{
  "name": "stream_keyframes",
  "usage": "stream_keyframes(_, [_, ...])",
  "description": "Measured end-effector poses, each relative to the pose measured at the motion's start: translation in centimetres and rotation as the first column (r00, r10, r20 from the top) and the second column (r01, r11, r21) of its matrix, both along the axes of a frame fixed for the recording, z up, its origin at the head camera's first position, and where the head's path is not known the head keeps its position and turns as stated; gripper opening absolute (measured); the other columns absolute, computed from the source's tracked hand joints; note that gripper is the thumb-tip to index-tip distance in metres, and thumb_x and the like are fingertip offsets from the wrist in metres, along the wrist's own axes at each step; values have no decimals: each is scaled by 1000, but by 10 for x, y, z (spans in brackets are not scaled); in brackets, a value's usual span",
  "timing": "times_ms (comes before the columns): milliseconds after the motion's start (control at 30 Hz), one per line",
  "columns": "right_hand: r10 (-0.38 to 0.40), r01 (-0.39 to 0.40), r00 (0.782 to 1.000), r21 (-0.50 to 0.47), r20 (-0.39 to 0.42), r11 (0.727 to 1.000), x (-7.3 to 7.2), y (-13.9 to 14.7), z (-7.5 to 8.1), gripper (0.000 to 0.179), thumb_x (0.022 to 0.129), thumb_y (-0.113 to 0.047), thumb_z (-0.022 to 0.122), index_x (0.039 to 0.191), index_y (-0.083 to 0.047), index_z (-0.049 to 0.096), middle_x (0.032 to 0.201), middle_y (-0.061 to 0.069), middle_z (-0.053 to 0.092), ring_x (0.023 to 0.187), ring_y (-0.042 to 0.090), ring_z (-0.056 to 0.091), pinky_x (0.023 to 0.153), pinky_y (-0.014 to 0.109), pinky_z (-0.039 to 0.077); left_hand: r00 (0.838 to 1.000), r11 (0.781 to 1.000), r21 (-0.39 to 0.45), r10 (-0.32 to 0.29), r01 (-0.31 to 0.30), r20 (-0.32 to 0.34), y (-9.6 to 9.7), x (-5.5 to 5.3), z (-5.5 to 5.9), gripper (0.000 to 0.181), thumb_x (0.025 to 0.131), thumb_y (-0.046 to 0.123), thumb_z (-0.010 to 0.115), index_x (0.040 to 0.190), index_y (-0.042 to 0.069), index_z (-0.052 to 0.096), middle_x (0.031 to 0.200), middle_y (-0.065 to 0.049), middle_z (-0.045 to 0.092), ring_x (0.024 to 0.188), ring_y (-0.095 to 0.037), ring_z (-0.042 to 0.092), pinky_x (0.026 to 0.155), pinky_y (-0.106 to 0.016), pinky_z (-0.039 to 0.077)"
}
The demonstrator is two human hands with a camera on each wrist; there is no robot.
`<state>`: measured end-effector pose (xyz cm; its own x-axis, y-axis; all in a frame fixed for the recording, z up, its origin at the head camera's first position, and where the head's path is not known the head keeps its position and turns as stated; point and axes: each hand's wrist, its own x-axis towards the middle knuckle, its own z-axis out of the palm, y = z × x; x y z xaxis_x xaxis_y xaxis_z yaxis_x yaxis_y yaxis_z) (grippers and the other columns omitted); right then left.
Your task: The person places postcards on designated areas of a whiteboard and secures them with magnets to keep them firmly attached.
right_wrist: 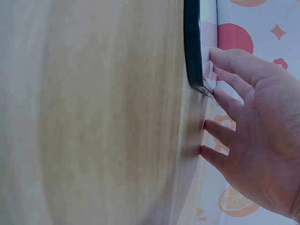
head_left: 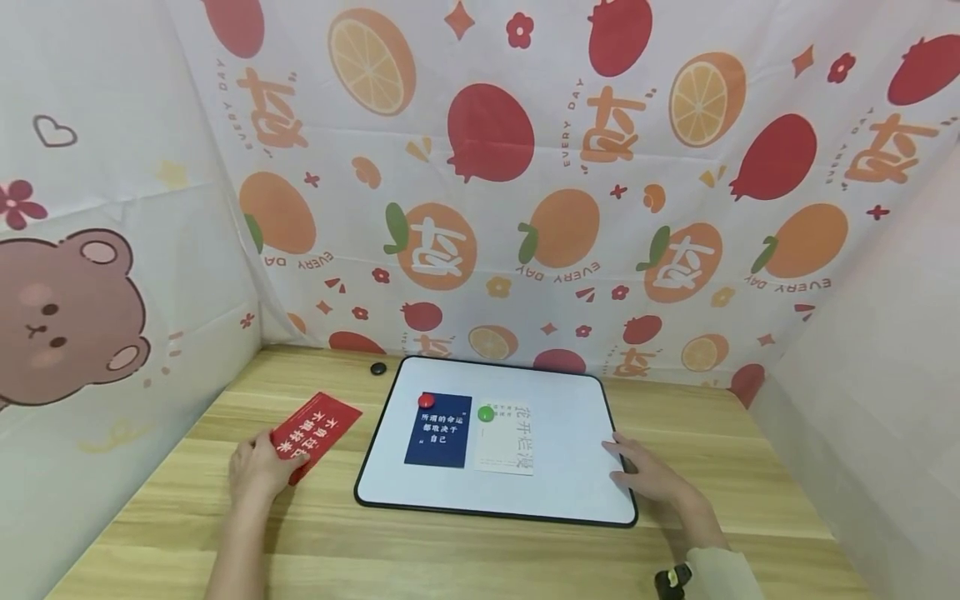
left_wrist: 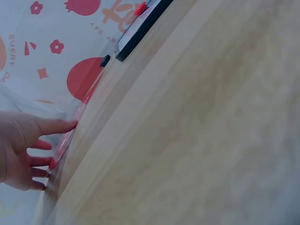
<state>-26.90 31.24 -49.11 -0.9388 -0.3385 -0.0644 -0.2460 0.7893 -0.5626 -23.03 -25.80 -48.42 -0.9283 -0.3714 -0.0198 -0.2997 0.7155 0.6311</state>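
On the left of the table lies a red card (head_left: 321,429) with white lettering. My left hand (head_left: 258,468) rests over its near-left end, thumb and fingers spread across it; in the left wrist view the card (left_wrist: 68,138) stays low along the tabletop. A whiteboard (head_left: 570,425) with a black frame lies in the middle. My right hand (head_left: 651,473) touches its right edge with spread fingers, some on the board and others beyond the frame. On the board are a dark blue card (head_left: 442,450) under a red magnet (head_left: 426,401) and a white card (head_left: 506,446) under a green magnet (head_left: 486,413).
A black round magnet (head_left: 378,368) sits on the wooden table (head_left: 450,554) behind the board's left corner. Fruit-printed cloth (head_left: 487,208) hangs along the back, and a bear-printed cloth (head_left: 67,317) covers the left side. A dark device (head_left: 672,579) is by my right sleeve.
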Motion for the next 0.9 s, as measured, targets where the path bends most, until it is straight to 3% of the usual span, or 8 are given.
stream_keyframes(200, [-1, 2, 1000, 11, -4, 1000, -2, 0, -2, 52, 89, -21, 61, 136, -8, 44, 146, 19, 23, 132, 44, 14, 102, 61, 14, 990, 989, 48, 141, -140, -21, 0, 1, 3, 55, 82, 7, 60, 126, -16, 36, 113, -40, 33, 106, -54, 31, 87, -60, 30])
stream_keyframes(300, [-1, 1, 1000, 8, 1, 1000, -2, 1, -2, 52, 89, -21, 61, 136, -7, 44, 146, 19, 23, 132, 44, 13, 102, 61, 14, 983, 972, 158, 181, -175, -28, -4, 3, 5, 44, 86, 4, 54, 122, -17, 41, 111, -38, 43, 103, -50, 39, 85, -55, 35])
stream_keyframes(400, [0, 0, 1000, 3, 3, 1000, -1, 1, -2, 52, 89, -21, 61, 136, -7, 44, 146, 19, 23, 132, 44, 13, 102, 61, 14, 980, 944, 284, 191, -168, -54, -8, 6, 4, 37, 88, 2, 51, 119, -18, 46, 105, -31, 54, 98, -42, 50, 74, -39, 44])
stream_keyframes(533, [-3, 3, 1000, -6, 1, 1000, -1, 2, -2, 52, 88, -20, 61, 136, -7, 45, 146, 19, 23, 132, 43, 14, 102, 61, 15, 984, 924, 360, 166, -133, -62, -13, 11, 5, 36, 88, 4, 53, 118, -18, 49, 96, -25, 62, 93, -37, 55, 61, -23, 43])
stream_keyframes(633, [0, 0, 1000, 0, -3, 1000, -1, 2, -3, 52, 88, -20, 61, 136, -7, 45, 146, 19, 23, 132, 43, 14, 101, 61, 15, 993, 935, 342, 110, -90, -38, -15, 14, 5, 40, 89, 8, 53, 118, -18, 48, 102, -29, 60, 101, -42, 50, 76, -36, 44])
stream_keyframes(733, [-2, 2, 1000, 9, 0, 1000, -1, 2, -3, 52, 89, -21, 61, 136, -8, 44, 147, 18, 23, 132, 43, 14, 102, 61, 15, 1000, 942, 335, 26, -29, 12, -17, 16, 6, 44, 89, 11, 52, 121, -18, 46, 118, -35, 48, 111, -47, 39, 89, -51, 34])
stream_keyframes(833, [-6, 6, 1000, 4, 4, 1000, -1, 2, -3, 52, 89, -21, 61, 136, -8, 44, 147, 19, 23, 132, 43, 13, 102, 61, 14, 999, 923, 384, -27, 8, 45, -18, 16, 7, 46, 89, 10, 51, 124, -18, 42, 126, -38, 37, 112, -45, 40, 91, -47, 38])
stream_keyframes(900, [-12, 12, 1000, 0, 7, 1000, -1, 1, -2, 52, 88, -20, 61, 136, -8, 44, 147, 18, 23, 132, 43, 13, 102, 61, 14, 998, 889, 458, -39, 17, 39, -17, 17, 8, 46, 90, 7, 50, 126, -19, 39, 126, -39, 35, 104, -36, 50, 85, -38, 46])
